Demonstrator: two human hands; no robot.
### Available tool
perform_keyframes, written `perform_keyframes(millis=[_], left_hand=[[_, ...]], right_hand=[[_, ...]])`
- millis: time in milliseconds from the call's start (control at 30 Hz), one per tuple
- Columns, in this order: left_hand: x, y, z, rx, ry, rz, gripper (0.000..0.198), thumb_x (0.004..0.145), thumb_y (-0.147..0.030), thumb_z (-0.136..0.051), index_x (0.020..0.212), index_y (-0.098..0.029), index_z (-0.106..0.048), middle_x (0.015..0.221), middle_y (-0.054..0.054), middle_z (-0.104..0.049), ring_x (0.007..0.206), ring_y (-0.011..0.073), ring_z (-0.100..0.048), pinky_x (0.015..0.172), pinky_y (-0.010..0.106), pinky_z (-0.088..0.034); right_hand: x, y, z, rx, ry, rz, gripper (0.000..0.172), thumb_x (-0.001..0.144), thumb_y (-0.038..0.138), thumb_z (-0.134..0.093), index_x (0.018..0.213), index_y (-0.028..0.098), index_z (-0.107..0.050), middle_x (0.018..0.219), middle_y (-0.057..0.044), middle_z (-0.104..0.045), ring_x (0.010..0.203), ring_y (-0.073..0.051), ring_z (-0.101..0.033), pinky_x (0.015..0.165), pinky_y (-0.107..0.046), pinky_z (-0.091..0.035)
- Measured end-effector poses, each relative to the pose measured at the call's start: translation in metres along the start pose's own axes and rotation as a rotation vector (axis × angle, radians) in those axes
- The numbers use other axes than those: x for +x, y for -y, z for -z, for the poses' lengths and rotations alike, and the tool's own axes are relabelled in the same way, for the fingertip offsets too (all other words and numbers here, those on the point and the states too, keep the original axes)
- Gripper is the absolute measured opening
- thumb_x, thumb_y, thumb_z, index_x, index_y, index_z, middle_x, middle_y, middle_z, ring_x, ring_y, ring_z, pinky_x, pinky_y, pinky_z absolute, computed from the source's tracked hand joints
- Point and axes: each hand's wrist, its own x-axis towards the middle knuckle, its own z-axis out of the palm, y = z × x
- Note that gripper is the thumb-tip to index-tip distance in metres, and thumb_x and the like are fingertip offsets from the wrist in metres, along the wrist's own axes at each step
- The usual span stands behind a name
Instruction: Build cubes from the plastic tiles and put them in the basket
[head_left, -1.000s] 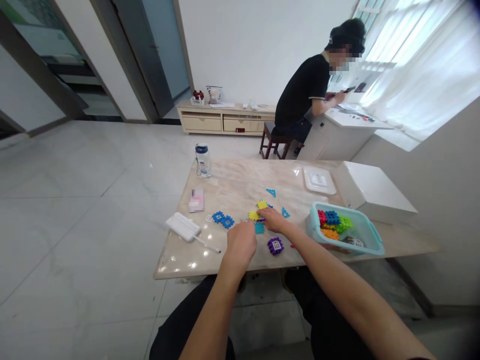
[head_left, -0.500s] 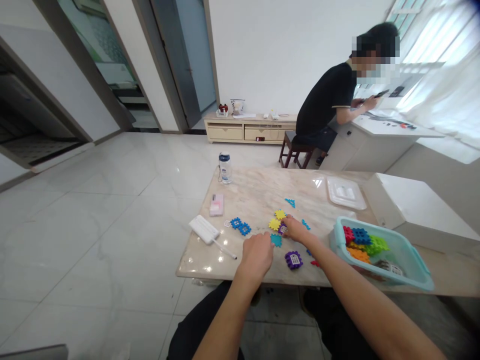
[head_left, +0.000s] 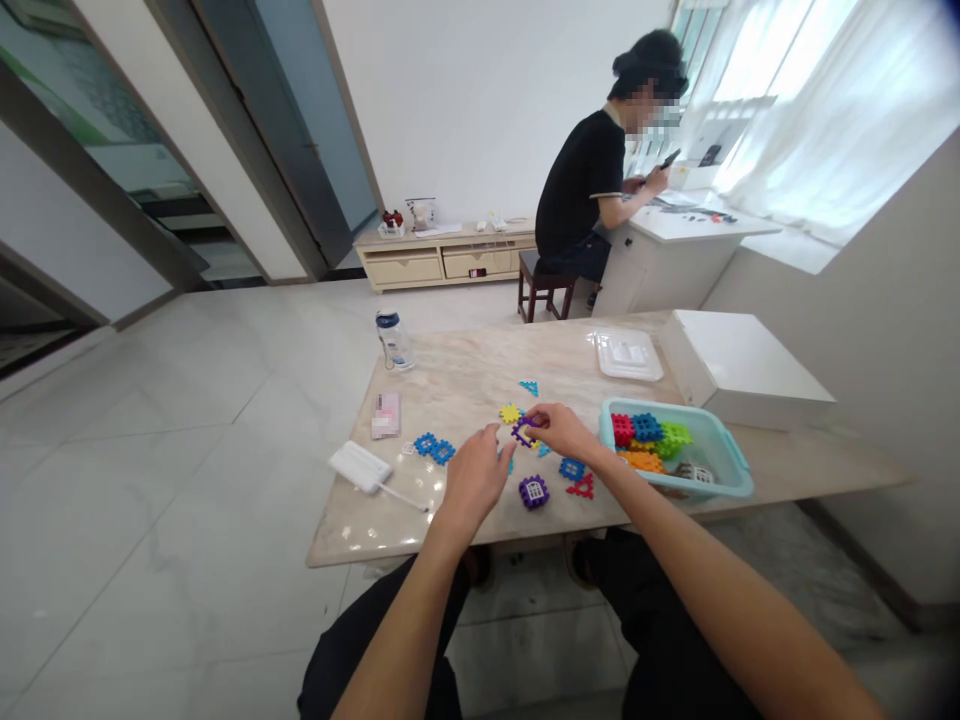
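**Bright Daylight, Wide-Angle Distortion**

Daylight enters through white curtains [head_left: 817, 110] at upper right, overexposing them. Glare spots mark the marble table top [head_left: 480, 375] at lower left. Shadows beneath the left hand [head_left: 472, 480] and right hand [head_left: 562, 430] stay faint. The door frame [head_left: 240, 130] leans at upper left; the upper right corner darkens.

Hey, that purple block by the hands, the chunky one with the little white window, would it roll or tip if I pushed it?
The purple interlocking block probably won't roll, since its faces look flat and squared. Its open, gridded plastic suggests it's light for its size, so a push would likely slide it, perhaps easily on the glossy marble tabletop.
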Motion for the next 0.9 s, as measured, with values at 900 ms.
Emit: perform_keyframes(millis=[900], left_hand=[[0.021,-0.016,-0.037,-0.969,0.012,0.098,0.034,0.081,-0.043,-0.081,0.099,-0.016,-0.070,0.084,0.006,-0.079,0.071,0.0158,-0.070,0.067,0.026,-0.055]], right_hand=[[-0.093,0.035,0.010,-0.201,-0.307,0.222,0.037,0.101,0.045,-0.075,0.127,0.018,-0.073,0.107,-0.009,-0.076,0.101,-0.025,-0.070,0.093,-0.035,-0.055]])
